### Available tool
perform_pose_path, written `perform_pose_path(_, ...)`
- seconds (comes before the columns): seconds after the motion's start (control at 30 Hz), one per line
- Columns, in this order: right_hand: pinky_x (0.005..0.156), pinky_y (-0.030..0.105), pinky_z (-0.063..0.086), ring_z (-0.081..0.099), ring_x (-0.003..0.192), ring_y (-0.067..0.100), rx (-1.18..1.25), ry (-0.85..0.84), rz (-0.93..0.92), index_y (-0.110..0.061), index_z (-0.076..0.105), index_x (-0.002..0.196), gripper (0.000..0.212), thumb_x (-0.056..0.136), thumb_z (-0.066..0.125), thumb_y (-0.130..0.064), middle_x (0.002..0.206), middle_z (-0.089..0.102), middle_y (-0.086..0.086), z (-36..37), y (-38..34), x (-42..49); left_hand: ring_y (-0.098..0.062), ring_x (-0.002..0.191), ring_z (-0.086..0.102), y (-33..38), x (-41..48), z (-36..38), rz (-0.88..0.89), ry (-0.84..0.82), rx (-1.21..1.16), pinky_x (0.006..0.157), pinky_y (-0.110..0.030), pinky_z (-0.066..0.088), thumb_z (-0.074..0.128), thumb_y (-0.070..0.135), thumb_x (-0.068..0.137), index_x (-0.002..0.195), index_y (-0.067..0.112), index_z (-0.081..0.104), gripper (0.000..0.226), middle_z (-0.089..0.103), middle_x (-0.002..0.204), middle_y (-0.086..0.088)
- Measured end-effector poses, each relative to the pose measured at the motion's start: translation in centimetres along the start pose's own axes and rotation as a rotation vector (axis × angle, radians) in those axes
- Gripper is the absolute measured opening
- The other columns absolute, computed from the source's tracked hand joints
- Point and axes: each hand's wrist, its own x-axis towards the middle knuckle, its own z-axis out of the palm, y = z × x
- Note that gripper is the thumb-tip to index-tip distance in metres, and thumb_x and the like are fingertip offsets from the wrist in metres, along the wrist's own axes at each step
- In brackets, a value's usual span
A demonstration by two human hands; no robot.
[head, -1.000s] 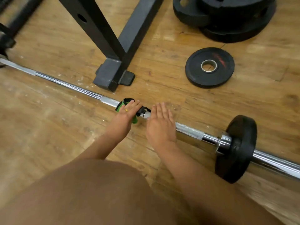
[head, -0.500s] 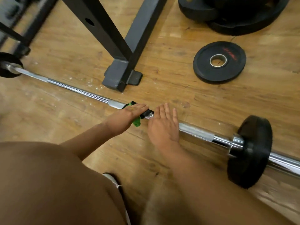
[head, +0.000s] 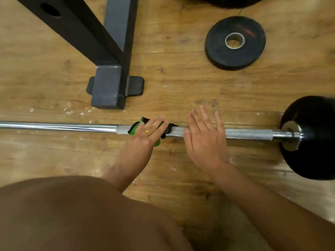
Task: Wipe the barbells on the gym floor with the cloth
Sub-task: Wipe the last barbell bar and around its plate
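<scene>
Change: the view has swung round, and the barbell (head: pixel 248 134) now runs level across the floor (head: pixel 181 78). The cloth (head: pixel 134 128) has barely crept along it and is still just past the start of the rough grip section.
Left hand: the left hand (head: pixel 143 136) lies over the green-and-black cloth, fingers nearly straight, pressing it onto the bar. The thumb is hidden, so I cannot tell whether it hooks underneath.
Right hand: the right hand (head: pixel 204 140) stays flat across the bar just beside the cloth, fingers spread and holding nothing. It looks to be steadying the bar.
Meaning: this reads as mid-wipe on one short patch. The long shiny stretch to the left and the grip section towards the end plate (head: pixel 311 156) both seem still to do.
In the way: the right hand sits right in the cloth's path that way and would need to shift first. The end plate caps the run.
Around: a black rack foot (head: pixel 107 87) stands just beyond the bar. A loose weight plate (head: pixel 253 55) lies flat further off, with more plates (head: pixel 232 0) at the top edge. White specks dot the floor near the bar.
Near edge: the person's leg (head: pixel 72 214) fills the bottom of the view.
</scene>
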Motion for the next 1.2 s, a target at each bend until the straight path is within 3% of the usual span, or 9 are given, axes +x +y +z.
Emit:
perform_pose_path(0.1, 0.124, 0.053, 0.006, 0.016, 0.154, 0.020, -0.041, -0.013, 0.046, -0.011, 0.043, 0.151, 0.060, 0.105, 0.017, -0.042, 0.157, 0.041, 0.003, 0.1, -0.5, 0.2, -0.025, 0.143, 0.038, -2.1, 0.0, -1.5, -0.107, -0.027, -0.067, 0.115, -0.046, 0.039, 0.051, -0.024, 0.080, 0.156, 0.021, 0.035, 0.090, 0.039, 0.159, -0.003)
perform_pose_path(0.23, 0.124, 0.054, 0.004, 0.007, 0.155, 0.024, -0.044, -0.017, 0.132, -0.010, 0.035, 0.154, 0.060, 0.105, 0.017, -0.039, 0.162, 0.032, 0.005, -0.3, -1.3, 0.4, -0.042, 0.117, 0.059, -3.3, 0.6, -2.9, -0.338, -0.033, -0.158, 0.088, -0.049, 0.050, 0.046, -0.010, 0.094, 0.155, 0.020, 0.038, 0.069, 0.053, 0.147, -0.015)
perform_pose_path(0.33, 0.124, 0.053, 0.003, 0.006, 0.155, 0.023, -0.023, 0.018, 0.154, -0.009, 0.034, 0.155, 0.059, 0.105, 0.020, -0.037, 0.163, 0.030, 0.005, -0.3, -1.6, 0.6, -0.036, 0.139, 0.045, -2.3, 1.5, -2.1, -0.245, -0.039, -0.164, 0.110, -0.052, 0.041, 0.045, -0.015, 0.092, 0.153, 0.014, 0.040, 0.068, 0.044, 0.155, -0.011)
perform_pose_path(0.43, 0.125, 0.052, 0.006, 0.013, 0.155, 0.024, 0.016, 0.107, 0.124, -0.007, 0.040, 0.152, 0.057, 0.105, 0.025, -0.035, 0.160, 0.037, 0.006, 0.2, -1.2, 0.9, -0.029, 0.148, 0.034, -1.0, 2.0, -0.7, -0.127, -0.014, -0.160, 0.120, -0.053, 0.029, 0.044, -0.020, 0.088, 0.151, 0.011, 0.043, 0.071, 0.042, 0.157, -0.008)
perform_pose_path(0.57, 0.124, 0.052, 0.010, 0.017, 0.154, 0.025, 0.041, 0.208, 0.111, -0.007, 0.045, 0.149, 0.055, 0.104, 0.028, -0.034, 0.157, 0.042, 0.006, 1.2, -0.9, 1.2, -0.024, 0.148, 0.034, -0.9, 1.9, -0.1, -0.086, 0.071, -0.126, 0.122, -0.045, 0.028, 0.042, -0.018, 0.088, 0.151, 0.012, 0.043, 0.070, 0.044, 0.155, -0.006)
perform_pose_path(0.67, 0.125, 0.051, 0.006, 0.013, 0.155, 0.025, 0.019, 0.166, 0.107, -0.008, 0.042, 0.151, 0.058, 0.103, 0.023, -0.035, 0.159, 0.039, 0.005, 0.8, -1.1, 1.3, -0.023, 0.147, 0.035, -1.2, 1.5, -0.3, -0.079, 0.087, -0.095, 0.121, -0.040, 0.030, 0.043, -0.018, 0.088, 0.152, 0.013, 0.042, 0.071, 0.044, 0.156, -0.005)
perform_pose_path(0.83, 0.125, 0.051, 0.000, 0.000, 0.156, 0.024, -0.016, 0.048, 0.150, -0.009, 0.031, 0.156, 0.061, 0.104, 0.015, -0.038, 0.164, 0.027, 0.004, 0.0, -1.4, 1.5, -0.029, 0.149, 0.032, -1.4, 0.6, -0.4, -0.351, 0.164, -0.111, 0.119, -0.051, 0.030, 0.044, -0.015, 0.091, 0.150, 0.011, 0.045, 0.064, 0.043, 0.156, -0.011)
perform_pose_path(1.03, 0.125, 0.050, 0.002, 0.006, 0.155, 0.025, -0.016, 0.104, 0.158, -0.008, 0.039, 0.153, 0.061, 0.102, 0.019, -0.037, 0.161, 0.035, 0.005, 0.4, -1.3, 1.8, -0.027, 0.150, 0.028, 2.0, 1.7, 1.8, -0.087, 0.191, -0.128, 0.122, -0.048, 0.023, 0.050, -0.023, 0.081, 0.151, 0.012, 0.043, 0.079, 0.041, 0.157, -0.008)
perform_pose_path(1.2, 0.125, 0.048, 0.007, 0.005, 0.155, 0.024, -0.006, 0.135, 0.157, -0.008, 0.032, 0.155, 0.059, 0.106, 0.017, -0.037, 0.163, 0.029, 0.006, 0.8, -1.3, 1.7, -0.025, 0.150, 0.029, -3.3, 0.2, 0.7, -0.349, 0.259, -0.152, 0.123, -0.048, 0.024, 0.046, -0.016, 0.091, 0.152, 0.013, 0.042, 0.068, 0.041, 0.158, -0.009)
